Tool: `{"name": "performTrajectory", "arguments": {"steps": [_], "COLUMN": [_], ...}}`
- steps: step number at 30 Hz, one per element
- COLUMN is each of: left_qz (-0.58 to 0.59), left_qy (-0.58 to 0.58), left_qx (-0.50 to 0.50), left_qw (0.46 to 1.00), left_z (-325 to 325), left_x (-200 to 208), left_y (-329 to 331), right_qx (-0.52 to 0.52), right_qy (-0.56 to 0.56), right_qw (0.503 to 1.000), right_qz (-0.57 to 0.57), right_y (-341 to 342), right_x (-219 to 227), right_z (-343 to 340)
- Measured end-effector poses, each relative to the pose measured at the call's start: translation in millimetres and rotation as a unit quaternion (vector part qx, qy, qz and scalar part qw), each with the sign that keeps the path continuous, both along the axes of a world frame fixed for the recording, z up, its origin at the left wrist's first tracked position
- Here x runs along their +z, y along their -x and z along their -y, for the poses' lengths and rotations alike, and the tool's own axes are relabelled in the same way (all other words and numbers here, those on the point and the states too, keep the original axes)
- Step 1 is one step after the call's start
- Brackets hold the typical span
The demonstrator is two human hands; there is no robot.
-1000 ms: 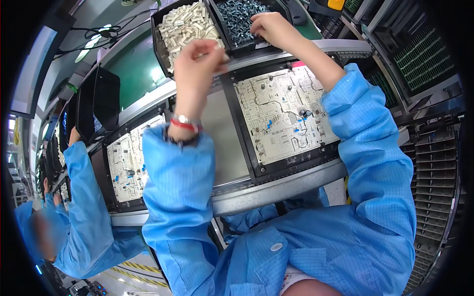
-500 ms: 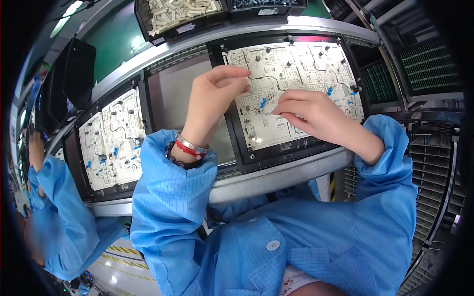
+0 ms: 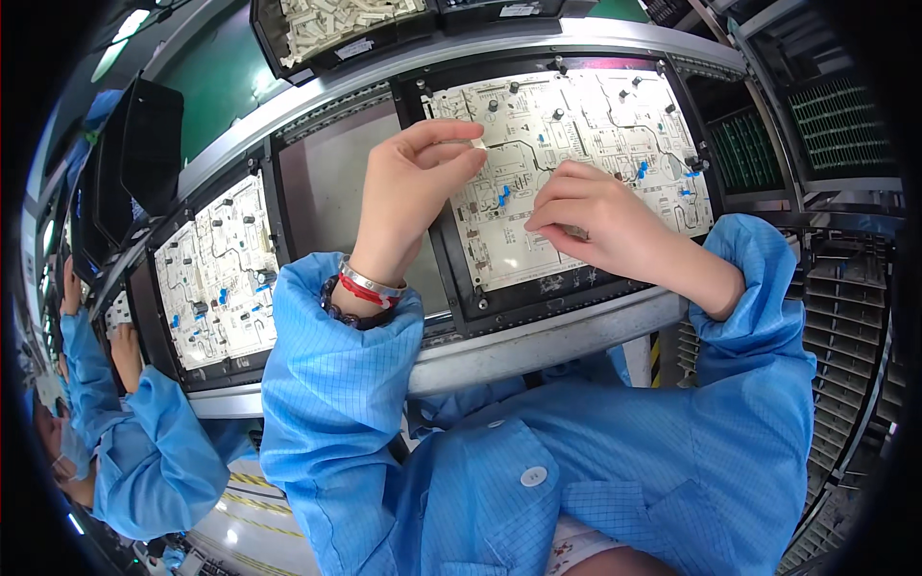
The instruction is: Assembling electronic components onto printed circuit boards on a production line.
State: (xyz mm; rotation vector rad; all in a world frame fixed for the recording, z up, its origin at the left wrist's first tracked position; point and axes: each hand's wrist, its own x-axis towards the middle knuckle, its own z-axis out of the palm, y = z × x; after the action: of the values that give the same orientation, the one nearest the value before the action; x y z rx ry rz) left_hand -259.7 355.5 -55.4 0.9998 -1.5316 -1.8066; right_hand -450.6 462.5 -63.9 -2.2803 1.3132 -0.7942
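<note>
A white circuit board [image 3: 519, 259] lies in a black frame [image 3: 451, 252] in front of me, fitted with black cylinders and blue parts. My left hand [image 3: 415, 182] is over its left edge, thumb and forefinger drawn together around something pale and too small to name. Lower, above the middle of the board, my right hand [image 3: 600, 216] is closed in a pinch, its fingertips close to the board's surface. Whatever those fingers hold is hidden. Blue parts [image 3: 503, 196] stand on the board between both hands.
A black bin [image 3: 360, 43] of white connectors stands beyond the metal rail [image 3: 538, 350]. Another framed board [image 3: 226, 278] sits to the left, past a grey panel [image 3: 331, 182]. At far left a co-worker in blue sleeves [image 3: 168, 451] works. Racks [image 3: 836, 307] stand at right.
My left fingertips have shifted slightly upward. The right hand has moved a little, its fingers curled more tightly near the board. The co-worker's arms have shifted, with another hand now showing.
</note>
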Motion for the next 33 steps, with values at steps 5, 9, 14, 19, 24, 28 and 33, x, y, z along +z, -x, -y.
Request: {"name": "performTrajectory", "arguments": {"steps": [5, 9, 14, 19, 24, 28, 33], "left_qz": [0.008, 0.007, 0.001, 0.001, 0.013, 0.084, 0.132], "left_qy": [0.011, 0.009, 0.012, 0.007, 0.052, 0.241, 0.357], "left_qx": [-0.001, 0.009, 0.022, 0.027, 0.009, -0.029, -0.108], "left_qw": [1.0, 1.0, 1.0, 1.0, 0.999, 0.966, 0.918], "left_z": [-0.6, -0.6, -1.9, -3.2, -2.6, -5.1, -15.1], "left_x": [-1.4, -3.7, -5.4, -3.8, -5.2, -0.2, -3.0], "left_y": [3.9, 6.2, 10.8, 12.9, 19.6, 34.1, 80.0], "right_qx": [0.008, 0.008, -0.001, 0.006, 0.007, -0.147, -0.084], "right_qy": [0.011, 0.007, -0.01, 0.011, 0.068, 0.027, 0.2], "right_qw": [1.0, 1.0, 1.0, 1.0, 0.994, 0.981, 0.976], "right_qz": [-0.007, -0.001, 0.017, 0.011, -0.087, -0.125, -0.032], "right_y": [2.3, 3.2, 4.9, 4.7, 4.5, 30.1, 81.2], "right_x": [-1.7, -5.3, -8.4, -11.2, 2.9, 61.5, 82.6], "right_z": [-1.5, 0.0, -0.5, -1.0, -5.0, 20.0, 107.1]}}
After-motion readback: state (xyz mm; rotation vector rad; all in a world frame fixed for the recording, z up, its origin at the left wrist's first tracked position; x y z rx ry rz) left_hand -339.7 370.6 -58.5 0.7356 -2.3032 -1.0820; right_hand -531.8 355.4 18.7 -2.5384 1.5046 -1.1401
